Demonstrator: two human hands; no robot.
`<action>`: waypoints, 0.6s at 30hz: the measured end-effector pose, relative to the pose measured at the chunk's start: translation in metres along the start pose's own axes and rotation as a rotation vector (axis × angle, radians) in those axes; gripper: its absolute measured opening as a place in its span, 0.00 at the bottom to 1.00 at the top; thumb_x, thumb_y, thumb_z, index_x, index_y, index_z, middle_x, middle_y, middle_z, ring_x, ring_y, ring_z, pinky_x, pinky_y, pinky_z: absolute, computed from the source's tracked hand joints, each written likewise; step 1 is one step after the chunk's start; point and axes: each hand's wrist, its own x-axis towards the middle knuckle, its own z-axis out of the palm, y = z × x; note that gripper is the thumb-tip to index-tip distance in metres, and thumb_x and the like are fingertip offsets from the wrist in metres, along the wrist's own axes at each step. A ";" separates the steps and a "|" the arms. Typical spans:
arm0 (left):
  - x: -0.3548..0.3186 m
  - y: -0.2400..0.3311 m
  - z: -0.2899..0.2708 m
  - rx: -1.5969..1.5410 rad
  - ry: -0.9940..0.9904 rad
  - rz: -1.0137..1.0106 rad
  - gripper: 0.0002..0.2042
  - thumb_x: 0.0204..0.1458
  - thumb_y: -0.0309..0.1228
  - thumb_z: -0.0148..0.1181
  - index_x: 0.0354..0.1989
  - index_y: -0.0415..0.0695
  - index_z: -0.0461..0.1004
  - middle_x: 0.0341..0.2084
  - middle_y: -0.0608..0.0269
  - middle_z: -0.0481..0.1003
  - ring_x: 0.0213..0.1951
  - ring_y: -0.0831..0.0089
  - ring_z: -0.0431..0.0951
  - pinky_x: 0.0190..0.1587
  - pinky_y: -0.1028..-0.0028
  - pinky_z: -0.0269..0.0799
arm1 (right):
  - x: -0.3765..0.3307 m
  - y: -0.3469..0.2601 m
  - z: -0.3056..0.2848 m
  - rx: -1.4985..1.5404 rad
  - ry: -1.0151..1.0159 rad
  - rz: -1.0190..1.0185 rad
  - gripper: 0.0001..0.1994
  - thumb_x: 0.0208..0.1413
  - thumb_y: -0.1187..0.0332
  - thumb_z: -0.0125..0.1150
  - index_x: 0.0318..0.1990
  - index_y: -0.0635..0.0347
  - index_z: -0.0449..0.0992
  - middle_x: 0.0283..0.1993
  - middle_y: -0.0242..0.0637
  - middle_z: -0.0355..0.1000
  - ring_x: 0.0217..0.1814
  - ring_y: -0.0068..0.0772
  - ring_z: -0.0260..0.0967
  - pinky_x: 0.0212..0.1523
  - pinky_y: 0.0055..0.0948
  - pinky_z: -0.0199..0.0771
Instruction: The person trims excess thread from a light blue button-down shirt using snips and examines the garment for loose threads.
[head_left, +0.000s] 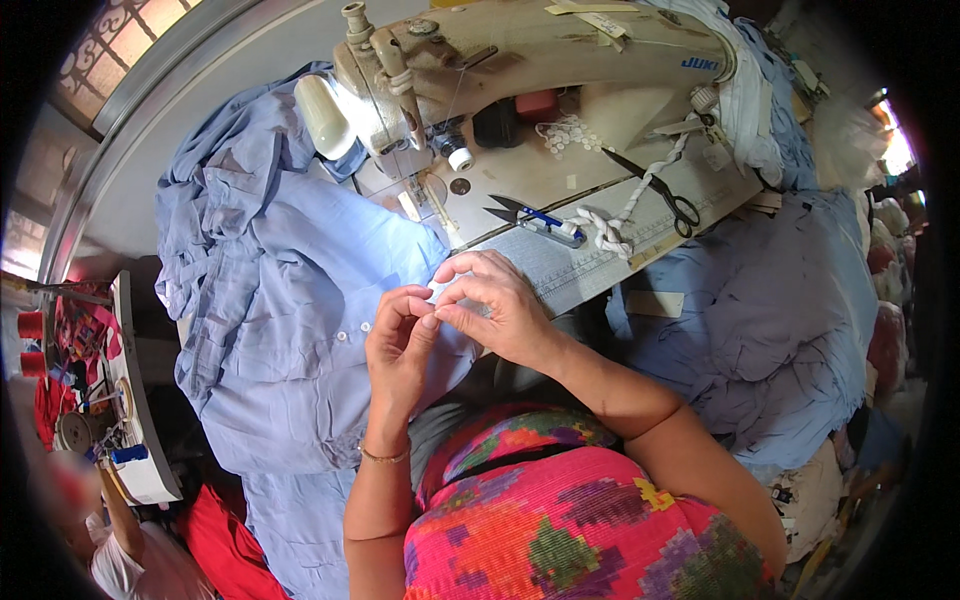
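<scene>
In front of the sewing machine (640, 50), my left hand (395, 345) and my right hand (497, 308) meet with their fingertips pinched together. A small bit of light blue cloth (437, 291) shows between them; anything smaller in the fingers is hidden. The light blue garment (290, 390) is spread to the left and runs under my left hand. Two white buttons (341, 336) show on it beside my left wrist. The machine's needle area (422, 195) stands just beyond my hands, with its lamp lit.
On the machine bed lie thread snips (540, 224), black-handled scissors (660, 190), a twisted white cord (612, 235) and a heap of small white buttons (572, 135). Blue garments (760, 330) are piled at the right. A person (140, 550) works at another machine on the far left.
</scene>
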 end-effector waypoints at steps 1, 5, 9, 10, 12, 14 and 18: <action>0.000 -0.001 0.000 0.011 0.009 0.005 0.03 0.52 0.22 0.55 0.34 0.39 0.69 0.42 0.63 0.66 0.41 0.80 0.67 0.43 0.80 0.64 | 0.000 -0.001 -0.001 -0.025 0.001 0.007 0.04 0.48 0.67 0.58 0.29 0.56 0.74 0.40 0.31 0.69 0.45 0.37 0.65 0.48 0.34 0.61; -0.003 0.003 0.011 0.084 0.043 -0.014 0.09 0.52 0.21 0.54 0.42 0.39 0.68 0.37 0.64 0.68 0.39 0.80 0.69 0.43 0.80 0.65 | 0.001 0.011 -0.023 -0.225 0.089 -0.042 0.02 0.46 0.70 0.58 0.28 0.55 0.74 0.38 0.33 0.69 0.44 0.37 0.66 0.48 0.34 0.62; -0.002 -0.005 0.005 0.028 0.076 -0.057 0.12 0.53 0.21 0.53 0.46 0.38 0.66 0.32 0.66 0.70 0.37 0.80 0.70 0.43 0.80 0.65 | 0.015 0.078 -0.088 -0.317 0.177 0.156 0.05 0.49 0.68 0.58 0.29 0.60 0.75 0.34 0.40 0.70 0.37 0.41 0.68 0.40 0.33 0.67; -0.002 -0.006 0.003 0.008 0.084 -0.090 0.11 0.53 0.21 0.52 0.45 0.37 0.66 0.33 0.66 0.70 0.38 0.79 0.70 0.43 0.79 0.66 | 0.017 0.091 -0.105 -0.368 0.165 0.253 0.07 0.50 0.68 0.56 0.31 0.61 0.75 0.33 0.42 0.71 0.37 0.42 0.69 0.39 0.34 0.68; -0.002 -0.008 0.004 0.018 0.072 -0.071 0.10 0.54 0.22 0.52 0.44 0.37 0.67 0.34 0.65 0.70 0.37 0.78 0.71 0.44 0.78 0.66 | 0.022 0.107 -0.131 -0.351 0.083 0.458 0.09 0.51 0.67 0.54 0.33 0.64 0.74 0.34 0.45 0.72 0.38 0.42 0.70 0.40 0.33 0.68; -0.002 -0.010 0.005 0.030 0.062 -0.050 0.09 0.54 0.23 0.52 0.43 0.37 0.67 0.35 0.65 0.70 0.37 0.78 0.71 0.44 0.77 0.67 | 0.025 0.122 -0.142 -0.335 -0.001 0.492 0.10 0.51 0.66 0.53 0.34 0.65 0.74 0.33 0.46 0.73 0.37 0.42 0.71 0.39 0.32 0.68; -0.003 -0.012 0.003 0.051 0.056 -0.034 0.08 0.54 0.23 0.52 0.43 0.37 0.67 0.36 0.66 0.70 0.37 0.78 0.71 0.45 0.78 0.67 | 0.033 0.124 -0.144 -0.297 -0.148 0.495 0.09 0.52 0.69 0.54 0.34 0.67 0.73 0.29 0.40 0.72 0.33 0.29 0.68 0.38 0.27 0.67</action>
